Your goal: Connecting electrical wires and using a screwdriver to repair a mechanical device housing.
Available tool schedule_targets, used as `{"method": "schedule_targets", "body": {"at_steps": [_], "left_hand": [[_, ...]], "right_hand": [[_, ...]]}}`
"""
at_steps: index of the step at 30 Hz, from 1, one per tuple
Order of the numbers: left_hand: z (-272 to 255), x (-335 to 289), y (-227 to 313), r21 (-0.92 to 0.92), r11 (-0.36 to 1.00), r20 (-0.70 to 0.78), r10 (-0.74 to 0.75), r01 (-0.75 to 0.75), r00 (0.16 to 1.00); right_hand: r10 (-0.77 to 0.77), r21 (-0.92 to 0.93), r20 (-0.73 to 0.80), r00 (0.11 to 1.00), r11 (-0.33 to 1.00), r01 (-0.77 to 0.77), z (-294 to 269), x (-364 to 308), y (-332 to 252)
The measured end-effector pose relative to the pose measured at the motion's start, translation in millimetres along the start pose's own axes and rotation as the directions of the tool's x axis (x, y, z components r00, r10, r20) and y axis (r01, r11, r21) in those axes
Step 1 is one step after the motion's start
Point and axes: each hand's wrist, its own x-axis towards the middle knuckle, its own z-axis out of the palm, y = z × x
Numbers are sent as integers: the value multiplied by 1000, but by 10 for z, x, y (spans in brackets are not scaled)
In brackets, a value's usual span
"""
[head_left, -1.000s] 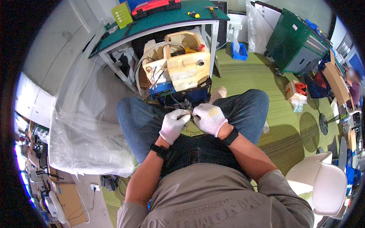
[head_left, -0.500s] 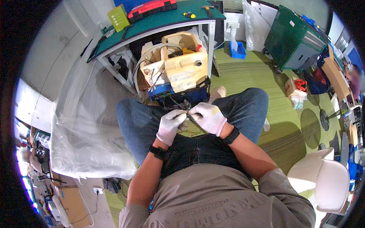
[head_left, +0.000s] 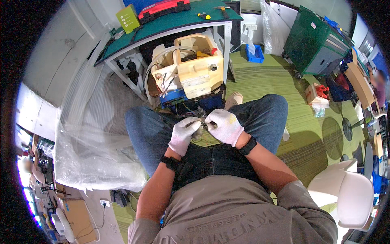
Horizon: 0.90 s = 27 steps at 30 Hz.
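Both hands wear white work gloves and meet over the gap between my knees. My left hand is closed, thumb and forefinger pinched together. Facing it, my right hand is closed in a pinch too. A small dark piece shows between the fingertips, too small to name and partly hidden by the gloves. Just beyond the hands are loose wires and small metal-looking parts. They lie at the front of a machine with a cream plastic housing, a grey hose and a blue lower part.
A green-topped workbench stands over the machine, carrying a red toolbox and a hammer. At right are a blue bin, a green tool cabinet and a white chair. Clear plastic sheeting covers something at left.
My right fingertips have drawn slightly away from the left ones, so a little more of the dark piece shows. Otherwise both hands stay in nearly the same place.
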Motion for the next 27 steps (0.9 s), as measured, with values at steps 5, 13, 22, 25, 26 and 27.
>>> {"method": "schedule_targets", "body": {"at_steps": [5, 13, 22, 25, 26, 27], "left_hand": [[15, 16, -16, -14, 1000, -24, 5, -5, 1000], [6, 31, -70, 88, 987, -13, 137, -136, 990], [46, 9, 4, 111, 990, -23, 87, -84, 996], [50, -6, 9, 109, 986, -23, 127, -124, 992], [56, -10, 20, 109, 986, -23, 127, -124, 992], [67, -15, 34, 85, 990, -15, 113, -112, 993]], "right_hand": [[-22, -72, 37, 999, 997, 25, 6, -11, 20], [37, -39, 9, 999, 999, -37, 6, -15, 30], [45, 42, -7, 999, 998, -45, 31, -31, 66], [55, 12, -9, 998, 998, -54, 39, -28, 47], [55, 11, -10, 998, 998, -54, 37, -24, 39], [36, 1, -10, 999, 999, -36, 33, -19, 31]]}}
